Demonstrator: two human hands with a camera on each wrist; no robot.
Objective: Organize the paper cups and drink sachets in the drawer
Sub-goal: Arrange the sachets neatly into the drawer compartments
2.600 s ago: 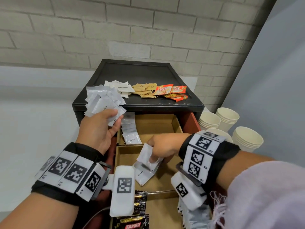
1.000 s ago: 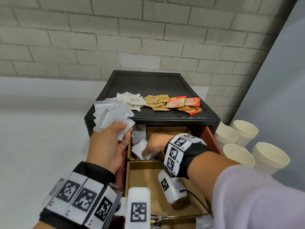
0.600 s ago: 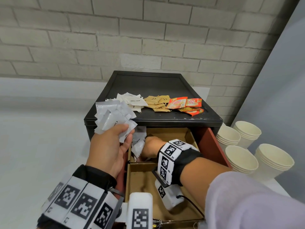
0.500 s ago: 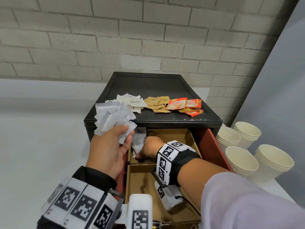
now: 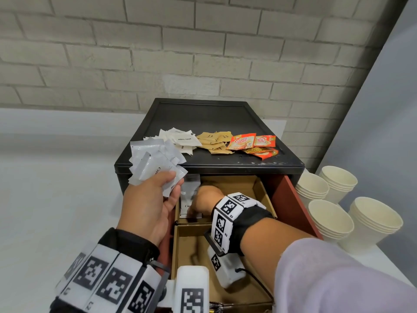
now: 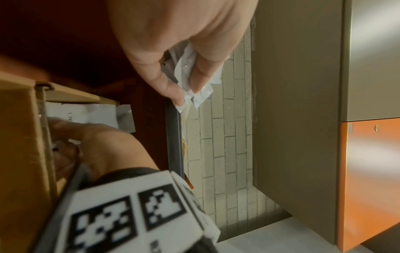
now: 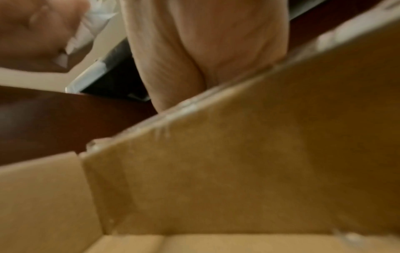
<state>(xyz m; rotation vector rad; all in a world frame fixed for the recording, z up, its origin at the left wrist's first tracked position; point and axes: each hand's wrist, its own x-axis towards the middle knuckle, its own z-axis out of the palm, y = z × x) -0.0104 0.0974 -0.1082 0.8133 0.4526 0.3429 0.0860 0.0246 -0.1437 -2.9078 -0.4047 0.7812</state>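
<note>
My left hand (image 5: 173, 180) is raised at the cabinet's front left corner and grips a fan of white sachets (image 5: 153, 161); the left wrist view shows its fingertips (image 6: 179, 101) pinching their edges. My right hand (image 5: 194, 211) reaches into the far left compartment of the open drawer (image 5: 291, 211). Its fingers are curled on the white creamer sachets (image 5: 188, 195) standing there, also seen from the left wrist (image 6: 86, 111). The right wrist view shows only my palm (image 7: 205, 42) and a cardboard divider (image 7: 238, 154). Stacks of paper cups (image 5: 329, 222) stand right of the drawer.
On the black cabinet top (image 5: 203, 114) lie white sugar sachets (image 5: 180, 141), brown sachets (image 5: 214, 142) and orange creamer sachets (image 5: 252, 144). Cardboard dividers (image 5: 194, 225) split the drawer. A brick wall runs behind and a grey panel (image 5: 383, 132) stands on the right.
My right hand carried white sachets from the nearer compartment into the far left one and sank down among those there. My left hand kept its bundle in place.
</note>
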